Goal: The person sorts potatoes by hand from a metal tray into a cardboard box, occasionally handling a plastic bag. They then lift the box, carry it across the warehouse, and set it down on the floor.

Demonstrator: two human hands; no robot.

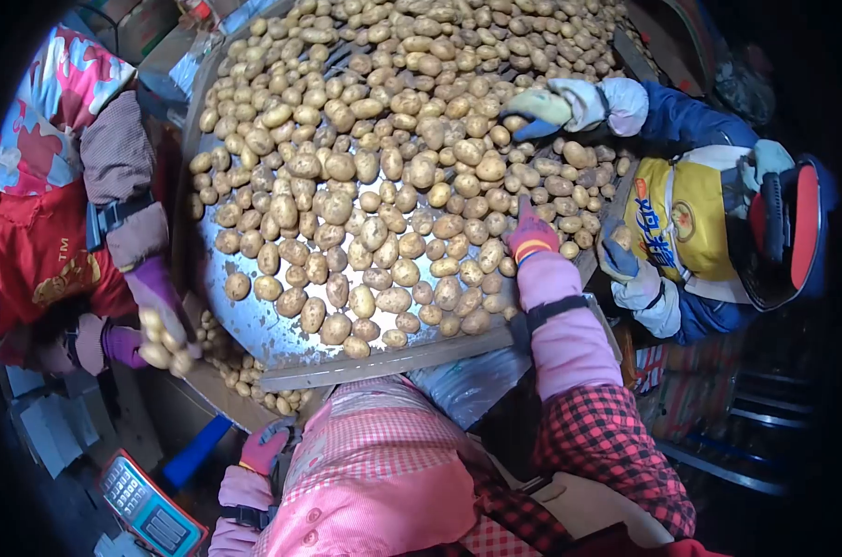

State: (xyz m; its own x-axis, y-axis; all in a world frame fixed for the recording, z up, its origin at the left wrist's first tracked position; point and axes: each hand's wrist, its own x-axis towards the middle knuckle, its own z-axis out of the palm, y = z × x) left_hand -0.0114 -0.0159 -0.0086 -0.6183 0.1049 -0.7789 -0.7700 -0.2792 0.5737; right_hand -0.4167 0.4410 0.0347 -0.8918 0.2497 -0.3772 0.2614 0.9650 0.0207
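Note:
My right hand [534,234], in a pink and purple glove, reaches over the potatoes [372,232] at the right side of the metal sorting table. One finger stretches forward, touching or just above them; no potato shows in its grasp. Low at the left, beside my pink checked apron [374,464], my left hand [267,447] wears a similar glove. Its fingers are curled near the box below the table edge, and whatever they may hold is hidden.
Potatoes heap up across the far part of the table [244,320]. At left, a co-worker's gloved hand [161,288] is beside several potatoes above a box. Another co-worker's gloved hand [541,110] works at right. A scale [152,506] stands lower left.

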